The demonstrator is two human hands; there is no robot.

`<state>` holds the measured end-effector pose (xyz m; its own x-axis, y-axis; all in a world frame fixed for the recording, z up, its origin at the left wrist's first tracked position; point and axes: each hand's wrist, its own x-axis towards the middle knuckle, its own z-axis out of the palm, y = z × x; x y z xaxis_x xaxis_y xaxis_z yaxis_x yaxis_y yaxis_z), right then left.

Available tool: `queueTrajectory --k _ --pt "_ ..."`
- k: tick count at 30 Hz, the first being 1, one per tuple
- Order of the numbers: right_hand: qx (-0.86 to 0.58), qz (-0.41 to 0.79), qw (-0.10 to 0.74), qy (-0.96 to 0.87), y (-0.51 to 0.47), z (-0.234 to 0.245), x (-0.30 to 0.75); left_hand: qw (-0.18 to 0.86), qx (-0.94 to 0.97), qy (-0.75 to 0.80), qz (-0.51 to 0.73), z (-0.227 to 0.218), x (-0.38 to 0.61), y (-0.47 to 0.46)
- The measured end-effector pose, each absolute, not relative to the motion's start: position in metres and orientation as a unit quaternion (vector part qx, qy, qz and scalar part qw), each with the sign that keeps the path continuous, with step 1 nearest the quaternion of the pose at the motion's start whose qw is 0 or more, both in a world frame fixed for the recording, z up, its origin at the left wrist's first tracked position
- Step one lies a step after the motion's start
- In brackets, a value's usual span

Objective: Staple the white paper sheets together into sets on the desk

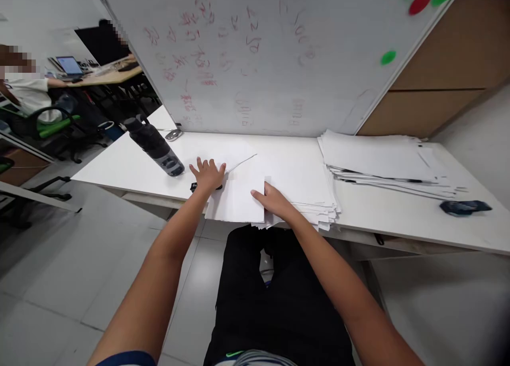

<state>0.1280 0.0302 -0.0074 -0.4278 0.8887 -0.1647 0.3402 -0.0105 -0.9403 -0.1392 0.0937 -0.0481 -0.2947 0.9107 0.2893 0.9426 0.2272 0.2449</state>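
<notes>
My left hand [207, 175] is open with its fingers spread, palm down at the left edge of a white sheet of paper [241, 201]. Under its wrist a small black object [194, 186] is partly hidden, so I cannot tell its kind. My right hand [275, 200] grips the sheet's right edge, thumb on top and the other fingers mostly hidden. The sheet overhangs the table's front edge a little. Beneath and to the right of it lies a loose stack of white paper [305, 177] with uneven edges. A thin dark line runs near my left fingertips.
On the white table [115, 167] stand a dark water bottle [157, 148] and a computer mouse [173, 135] to the left. Another paper stack [370, 156] and a dark object [465, 207] lie right. A whiteboard [258, 79] rises behind. A person [32, 95] sits far left.
</notes>
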Motion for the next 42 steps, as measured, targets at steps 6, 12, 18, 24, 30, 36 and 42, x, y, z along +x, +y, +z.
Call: queueTrajectory --k 6,12,18,24,30,36,42 --pt "-0.472 0.562 0.245 -0.634 0.031 -0.009 0.128 0.029 -0.586 -0.785 -0.201 -0.051 -0.144 0.100" --pt "-0.471 0.545 0.253 -0.646 0.031 -0.010 0.127 -0.004 -0.559 -0.782 -0.275 -0.042 -0.143 0.094" --pt "-0.469 0.552 0.243 -0.645 0.029 -0.001 0.125 -0.130 -0.482 -0.699 -0.512 -0.019 -0.158 0.081" --pt "-0.462 0.555 0.248 -0.645 0.027 0.004 0.124 0.006 -0.552 -0.698 -0.456 -0.029 -0.116 0.035" --pt "-0.498 0.500 0.251 -0.662 0.029 -0.006 0.118 0.085 -0.540 -0.765 -0.342 -0.047 -0.124 0.013" --pt "-0.536 0.414 0.250 -0.692 0.020 -0.002 0.108 -0.036 -0.541 -0.786 -0.296 -0.055 -0.161 0.022" --pt "-0.520 0.365 0.246 -0.732 -0.011 0.042 0.116 -0.041 -0.511 -0.801 -0.309 -0.057 -0.164 0.029"
